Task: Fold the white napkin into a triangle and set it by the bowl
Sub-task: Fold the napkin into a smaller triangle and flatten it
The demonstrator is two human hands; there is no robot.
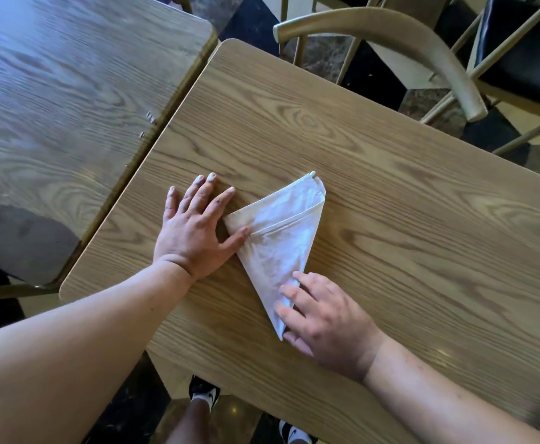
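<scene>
The white napkin [278, 238] lies folded in a triangle in the middle of the wooden table [406, 219]. My left hand [195, 229] rests flat on the table with fingers spread, its thumb pressing on the napkin's left corner. My right hand [323, 318] lies on the napkin's near tip, fingers bent over its edge and pressing it down. No bowl is in view.
A second wooden table [70, 100] stands close on the left with a narrow gap between. A metal chair [422, 43] with a curved back stands beyond the far edge, another with a black seat at top right. My feet show below the near edge.
</scene>
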